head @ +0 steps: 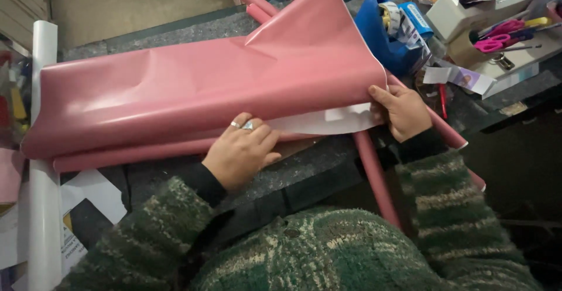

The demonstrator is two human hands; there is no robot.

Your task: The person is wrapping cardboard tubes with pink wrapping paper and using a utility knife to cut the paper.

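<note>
the pink sheet [193, 86] lies folded over on the worktop [304, 168], left hand [241, 153] flat pressing its near edge, right hand [404, 112] in a pinching grip on the corner, so the fold looks made but not creased.

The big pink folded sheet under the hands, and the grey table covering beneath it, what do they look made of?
The big pink folded sheet looks like glossy coated paper or thin vinyl: it shows soft highlights, holds sharp creases and has a white underside. The grey table covering looks like matte felt or pressed fibre, speckled and fuzzy without shine. Neither can be settled by look alone.
</note>
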